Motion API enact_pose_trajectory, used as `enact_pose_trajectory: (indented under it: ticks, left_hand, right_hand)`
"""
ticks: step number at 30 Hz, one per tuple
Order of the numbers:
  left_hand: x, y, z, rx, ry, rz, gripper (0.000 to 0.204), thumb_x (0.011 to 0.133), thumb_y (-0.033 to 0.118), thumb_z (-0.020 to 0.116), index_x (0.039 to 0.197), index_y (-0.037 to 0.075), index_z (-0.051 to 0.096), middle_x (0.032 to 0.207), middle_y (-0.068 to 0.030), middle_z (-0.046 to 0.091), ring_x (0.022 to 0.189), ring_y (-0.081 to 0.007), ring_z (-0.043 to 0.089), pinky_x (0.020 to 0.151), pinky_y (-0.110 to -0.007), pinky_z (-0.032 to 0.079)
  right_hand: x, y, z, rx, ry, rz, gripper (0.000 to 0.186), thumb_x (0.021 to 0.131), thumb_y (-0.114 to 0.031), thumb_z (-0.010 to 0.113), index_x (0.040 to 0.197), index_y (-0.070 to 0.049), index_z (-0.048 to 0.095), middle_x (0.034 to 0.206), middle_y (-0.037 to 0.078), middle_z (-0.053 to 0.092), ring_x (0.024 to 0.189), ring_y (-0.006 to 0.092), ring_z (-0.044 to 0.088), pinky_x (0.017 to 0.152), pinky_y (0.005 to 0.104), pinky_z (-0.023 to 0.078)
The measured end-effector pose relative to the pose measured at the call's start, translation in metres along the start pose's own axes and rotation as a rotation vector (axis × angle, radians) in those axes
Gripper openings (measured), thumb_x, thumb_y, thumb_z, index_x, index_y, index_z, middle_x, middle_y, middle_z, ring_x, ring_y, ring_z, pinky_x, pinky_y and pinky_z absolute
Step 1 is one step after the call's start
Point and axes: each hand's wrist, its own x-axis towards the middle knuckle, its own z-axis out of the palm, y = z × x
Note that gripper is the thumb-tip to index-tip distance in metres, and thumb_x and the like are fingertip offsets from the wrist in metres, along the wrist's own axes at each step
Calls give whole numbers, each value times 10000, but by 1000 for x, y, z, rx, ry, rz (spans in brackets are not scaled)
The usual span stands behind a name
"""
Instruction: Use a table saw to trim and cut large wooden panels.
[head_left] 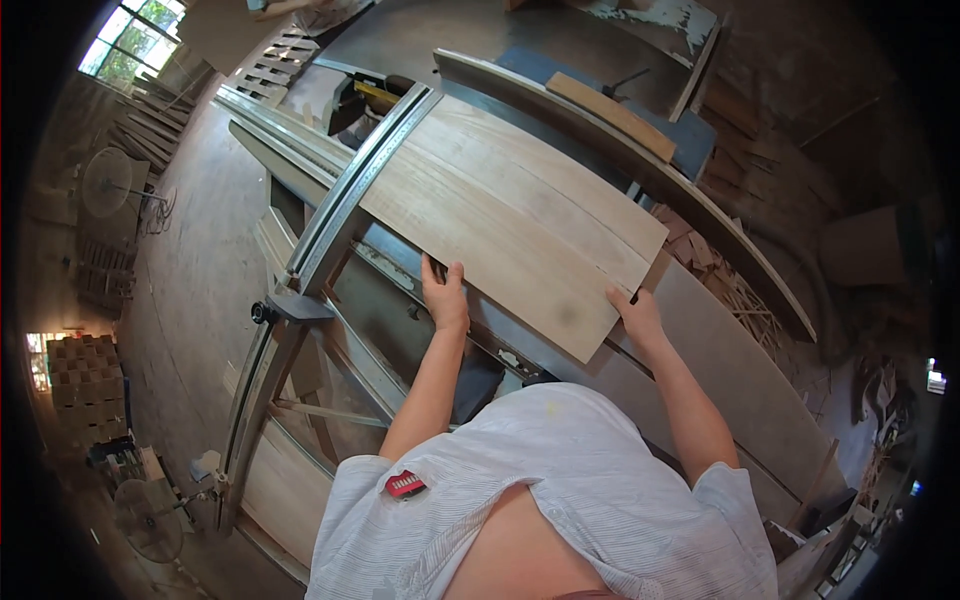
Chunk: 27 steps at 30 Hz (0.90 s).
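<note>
A pale wooden panel [500,210] lies across the metal table of what looks like a sliding table saw. A long straight line runs down its length near the far side; whether that is a joint or a cut I cannot tell. My left hand [445,298] grips the near long edge, some fingers hidden beneath it. At the right end, near the corner, my right hand [638,318] holds the panel between thumb and fingers. The panel's left end meets a metal fence with a scale [365,180].
Beyond the panel runs a long curved-looking rail [720,210] with a wooden strip [610,115] beside it. Offcuts [700,245] are heaped past the table's right side. A standing fan [110,183] and stacked wood [155,130] are at the left. Part of another person [290,8] shows at the top.
</note>
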Motion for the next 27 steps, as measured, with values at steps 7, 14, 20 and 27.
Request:
enact_pose_trajectory:
  ticks: [7,14,20,27]
  left_hand:
    - [-73,-25,69,-87,-51,-54,685,893,-49,660,1495,-41,334,1426,-134,519,1280,-214,511,1062,-326,411]
    - [-77,-48,123,-89,-76,-5,646,872,-52,689,1447,-72,393,1372,-144,560,1238,-211,543,1029,-318,442]
    - [-64,-47,132,-124,7,-11,569,872,-70,678,1397,-63,460,1293,-116,617,1153,-182,595,979,-301,476]
    - [-5,-42,115,-55,90,-86,609,833,-10,746,1376,-54,472,1231,-113,635,1128,-185,600,964,-311,490]
  right_hand:
    - [-5,74,-79,-27,79,53,565,857,-414,731,1129,75,652,1056,204,713,982,280,680,864,374,508]
    - [25,99,-125,49,88,41,513,864,-391,733,1085,69,685,1022,172,725,938,240,683,841,349,504]
    - [46,82,-127,37,57,-25,515,864,-389,734,1093,70,685,1031,168,725,934,237,679,845,354,502]
    - [68,57,-88,49,119,-18,539,879,-397,722,1105,88,661,1009,169,719,938,233,682,824,348,506]
